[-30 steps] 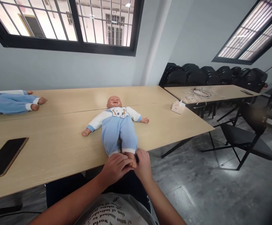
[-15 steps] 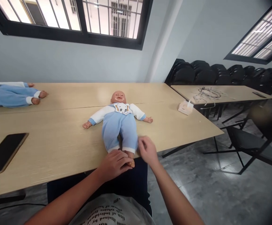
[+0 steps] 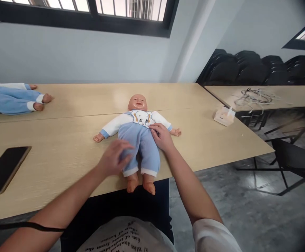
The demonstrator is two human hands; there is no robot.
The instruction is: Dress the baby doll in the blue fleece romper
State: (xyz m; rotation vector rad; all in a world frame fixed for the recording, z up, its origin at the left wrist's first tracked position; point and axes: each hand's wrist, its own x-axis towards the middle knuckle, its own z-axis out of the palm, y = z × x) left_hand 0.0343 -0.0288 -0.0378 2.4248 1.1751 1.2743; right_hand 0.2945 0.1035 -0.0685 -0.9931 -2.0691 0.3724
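A baby doll [image 3: 138, 140] lies face up on the wooden table, its bare feet poking past the near edge. It wears blue trousers and a white top with an elephant patch [image 3: 142, 118] on the chest. My right hand [image 3: 162, 136] rests on the doll's waist at the lower right of the patch, fingertips touching the cloth; whether they pinch it I cannot make out. Over the trouser leg on the left hovers my left hand [image 3: 117, 155], blurred by motion, its fingers apart and holding nothing.
A second doll [image 3: 13, 99] in the same outfit lies at the far left. Nearer is a black phone [image 3: 6, 170]. A tissue box [image 3: 224, 116] stands on the right of the table [image 3: 200, 140]. Cables [image 3: 256, 98] lie on another table, and a folding chair [image 3: 294, 154] is at the right.
My left hand has let go of the doll's feet and moved up over the trousers. My right hand has gone from beside the lower leg up to the waist. The view has tilted down.
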